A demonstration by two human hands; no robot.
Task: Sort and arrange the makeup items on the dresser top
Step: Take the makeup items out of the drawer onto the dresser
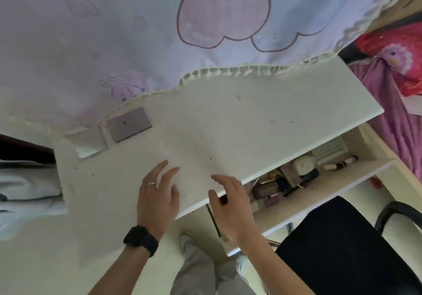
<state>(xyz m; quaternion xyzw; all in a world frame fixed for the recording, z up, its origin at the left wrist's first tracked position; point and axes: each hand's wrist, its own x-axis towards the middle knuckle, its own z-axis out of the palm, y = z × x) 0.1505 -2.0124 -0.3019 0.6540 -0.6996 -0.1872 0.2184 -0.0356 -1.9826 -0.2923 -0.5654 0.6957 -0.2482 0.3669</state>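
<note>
Wide bare stretch across dresser top, middle and right. Back left crowded by grey flat case and white tray. Rear edge overhung by frilled cloth. Below, drawer packed with makeup; black chair close beside.

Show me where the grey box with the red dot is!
In the head view, the grey box lies flat at the back left of the dresser top, next to the curtain and beside a white tray.
</note>
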